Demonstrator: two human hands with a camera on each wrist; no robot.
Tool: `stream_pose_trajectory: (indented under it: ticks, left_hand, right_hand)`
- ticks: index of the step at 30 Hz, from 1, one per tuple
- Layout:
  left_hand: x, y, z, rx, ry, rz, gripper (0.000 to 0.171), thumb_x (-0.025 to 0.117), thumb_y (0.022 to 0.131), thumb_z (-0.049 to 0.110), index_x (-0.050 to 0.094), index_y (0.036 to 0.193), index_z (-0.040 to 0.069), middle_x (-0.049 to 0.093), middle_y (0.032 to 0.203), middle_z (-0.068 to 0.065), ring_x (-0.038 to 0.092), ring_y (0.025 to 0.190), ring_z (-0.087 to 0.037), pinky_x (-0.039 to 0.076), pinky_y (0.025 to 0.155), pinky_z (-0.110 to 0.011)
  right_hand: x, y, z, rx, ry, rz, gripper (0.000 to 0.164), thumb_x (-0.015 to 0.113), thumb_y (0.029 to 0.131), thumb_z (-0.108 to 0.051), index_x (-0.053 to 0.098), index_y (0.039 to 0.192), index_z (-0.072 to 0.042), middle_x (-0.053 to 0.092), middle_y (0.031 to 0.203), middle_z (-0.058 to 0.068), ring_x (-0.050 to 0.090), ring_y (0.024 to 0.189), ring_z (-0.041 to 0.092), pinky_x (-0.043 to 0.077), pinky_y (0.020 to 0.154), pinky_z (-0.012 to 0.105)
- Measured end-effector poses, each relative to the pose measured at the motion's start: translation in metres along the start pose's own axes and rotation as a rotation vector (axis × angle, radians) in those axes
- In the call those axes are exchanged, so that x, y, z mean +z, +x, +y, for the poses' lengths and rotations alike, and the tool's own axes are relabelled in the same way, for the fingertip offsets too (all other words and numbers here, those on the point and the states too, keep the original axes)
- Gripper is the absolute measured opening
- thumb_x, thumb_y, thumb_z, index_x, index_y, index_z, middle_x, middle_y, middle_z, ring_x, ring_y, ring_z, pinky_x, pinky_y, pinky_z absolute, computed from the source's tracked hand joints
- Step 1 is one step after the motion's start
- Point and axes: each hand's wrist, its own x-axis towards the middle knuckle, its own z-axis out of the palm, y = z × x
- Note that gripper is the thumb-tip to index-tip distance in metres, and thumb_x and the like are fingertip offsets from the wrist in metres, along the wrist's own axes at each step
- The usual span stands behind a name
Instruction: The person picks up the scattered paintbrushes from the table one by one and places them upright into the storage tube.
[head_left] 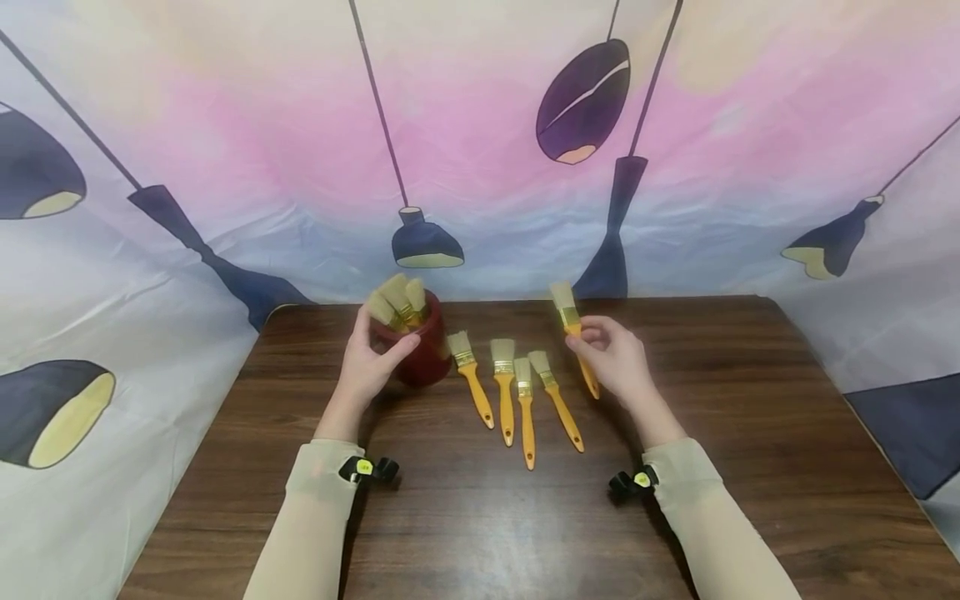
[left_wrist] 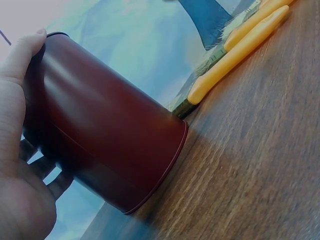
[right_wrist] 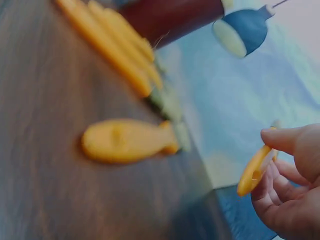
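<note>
Two cream sleeves (head_left: 303,533) are seen nearest the camera, in front of the dark red cylindrical container (head_left: 426,357). Well to the container's right, a flat paintbrush (head_left: 573,327) is pinched between the right hand's (head_left: 617,358) thumb and fingers, clear of the table (head_left: 480,533). The container's upper part is gripped by the left hand (head_left: 366,358). The step in hand is judged to be the handling of one paintbrush while the container is steadied; whether it is being brought or taken away cannot be told. For the next move, a firm pinch and a steady container are called for. On the held paintbrush, pale bristles, a gold-coloured ferrule and a glossy orange handle with a hanging hole are shown, bristles uppermost. Several upright brushes (head_left: 397,304) are held in the container; four loose brushes (head_left: 506,408) are spread just beside it. Behind it, a lamp-printed backdrop (head_left: 487,167) is hung.
</note>
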Motion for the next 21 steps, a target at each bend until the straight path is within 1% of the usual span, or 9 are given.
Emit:
stream_pose_trajectory:
  ticks: [4, 8, 10, 11, 13, 16, 18, 21]
  left_hand:
    - [0.000, 0.000, -0.001, 0.005, 0.006, 0.000, 0.088, 0.082, 0.096, 0.018, 0.035, 0.170, 0.022, 0.049, 0.160, -0.010, 0.048, 0.143, -0.027, 0.040, 0.120, -0.061]
    - [0.002, 0.002, -0.002, -0.001, -0.001, 0.001, 0.089, 0.080, 0.096, 0.013, 0.032, 0.171, 0.016, 0.047, 0.161, -0.016, 0.047, 0.144, -0.033, 0.038, 0.121, -0.064]
    - [0.003, 0.002, -0.001, -0.005, -0.002, 0.001, 0.089, 0.079, 0.096, 0.012, 0.031, 0.171, 0.013, 0.046, 0.161, -0.019, 0.046, 0.145, -0.035, 0.037, 0.121, -0.066]
    - [0.004, 0.002, -0.002, -0.007, -0.004, -0.001, 0.089, 0.079, 0.096, 0.011, 0.031, 0.171, 0.013, 0.045, 0.161, -0.020, 0.045, 0.145, -0.036, 0.036, 0.121, -0.066]
    - [0.003, 0.002, -0.002, -0.006, -0.007, -0.003, 0.089, 0.080, 0.096, 0.012, 0.031, 0.171, 0.014, 0.046, 0.161, -0.018, 0.046, 0.145, -0.034, 0.037, 0.121, -0.065]
    - [0.002, 0.001, -0.001, -0.001, -0.009, -0.003, 0.089, 0.082, 0.095, 0.014, 0.034, 0.170, 0.019, 0.048, 0.160, -0.013, 0.048, 0.144, -0.030, 0.039, 0.121, -0.061]
    - [0.001, 0.001, 0.000, 0.003, -0.011, -0.001, 0.089, 0.083, 0.095, 0.015, 0.035, 0.169, 0.020, 0.049, 0.159, -0.012, 0.049, 0.143, -0.028, 0.041, 0.120, -0.060]
    - [0.001, 0.001, 0.000, -0.001, -0.006, 0.002, 0.089, 0.083, 0.095, 0.014, 0.035, 0.169, 0.019, 0.050, 0.158, -0.014, 0.049, 0.142, -0.030, 0.041, 0.119, -0.060]
  right_hand:
    - [0.002, 0.000, -0.020, -0.050, 0.091, 0.014, 0.043, 0.079, 0.103, -0.031, 0.070, 0.137, -0.006, 0.077, 0.120, 0.015, 0.075, 0.109, 0.032, 0.060, 0.083, 0.032]
    - [0.006, 0.004, -0.041, -0.078, 0.149, 0.010, 0.045, 0.077, 0.105, -0.026, 0.066, 0.142, -0.002, 0.076, 0.124, 0.019, 0.074, 0.112, 0.035, 0.061, 0.090, 0.037]
    - [0.008, 0.008, -0.051, -0.086, 0.165, 0.005, 0.047, 0.076, 0.105, -0.025, 0.065, 0.144, -0.001, 0.075, 0.125, 0.020, 0.074, 0.113, 0.036, 0.061, 0.095, 0.046]
    - [0.008, 0.010, -0.057, -0.094, 0.175, 0.001, 0.046, 0.076, 0.105, -0.024, 0.064, 0.144, -0.001, 0.075, 0.125, 0.020, 0.074, 0.114, 0.037, 0.060, 0.096, 0.050]
    - [0.010, 0.014, -0.069, -0.117, 0.190, -0.005, 0.044, 0.076, 0.105, -0.022, 0.065, 0.142, -0.001, 0.075, 0.125, 0.020, 0.074, 0.113, 0.037, 0.060, 0.096, 0.052]
    - [0.016, 0.022, -0.090, -0.166, 0.214, -0.015, 0.037, 0.075, 0.105, -0.018, 0.068, 0.137, -0.002, 0.076, 0.124, 0.019, 0.075, 0.111, 0.036, 0.061, 0.096, 0.051]
    - [0.021, 0.028, -0.106, -0.196, 0.230, -0.025, 0.037, 0.075, 0.104, -0.018, 0.068, 0.137, -0.003, 0.076, 0.124, 0.017, 0.074, 0.111, 0.034, 0.062, 0.095, 0.049]
    - [0.031, 0.037, -0.128, -0.228, 0.272, -0.045, 0.036, 0.075, 0.105, -0.020, 0.068, 0.135, -0.003, 0.074, 0.124, 0.015, 0.074, 0.110, 0.032, 0.063, 0.092, 0.047]
